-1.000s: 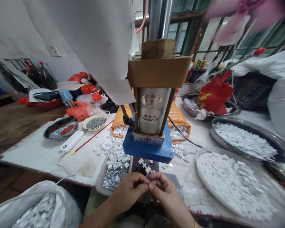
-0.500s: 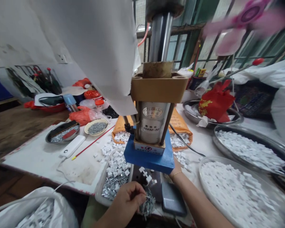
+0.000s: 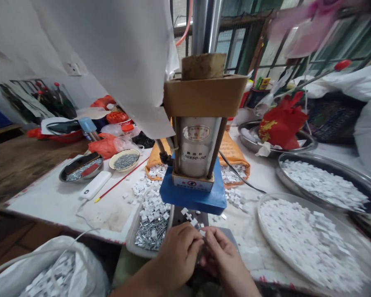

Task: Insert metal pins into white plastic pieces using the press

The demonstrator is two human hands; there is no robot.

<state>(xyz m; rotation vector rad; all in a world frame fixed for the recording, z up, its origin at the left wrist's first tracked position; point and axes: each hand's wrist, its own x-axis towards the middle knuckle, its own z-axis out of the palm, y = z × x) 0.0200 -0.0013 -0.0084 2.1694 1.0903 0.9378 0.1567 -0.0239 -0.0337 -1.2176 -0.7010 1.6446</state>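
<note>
My left hand (image 3: 181, 251) and my right hand (image 3: 224, 258) meet in front of the blue-based press (image 3: 193, 196). The right fingers pinch a small white plastic clip (image 3: 202, 233). My left fingers are closed against it, and what they hold is hidden. Just beyond the fingertips, a few joined white clips (image 3: 187, 214) lie under the press. Left of my hands, a clear plastic tub (image 3: 130, 243) holds white clips and loose steel nails (image 3: 151, 233). The bundle of nails below the hands is mostly covered.
On the right stand a round tray (image 3: 261, 214) and a metal basin (image 3: 280, 165), both heaped with white clips. An orange sack (image 3: 235, 144) spills clips behind the press. A white sack (image 3: 92, 264) sits low left. A red stick (image 3: 120, 181) lies on the table.
My right hand has come back from beside the press and joined the left, now with a white clip. The left hand has moved slightly up and right. The view has tilted down a little.
</note>
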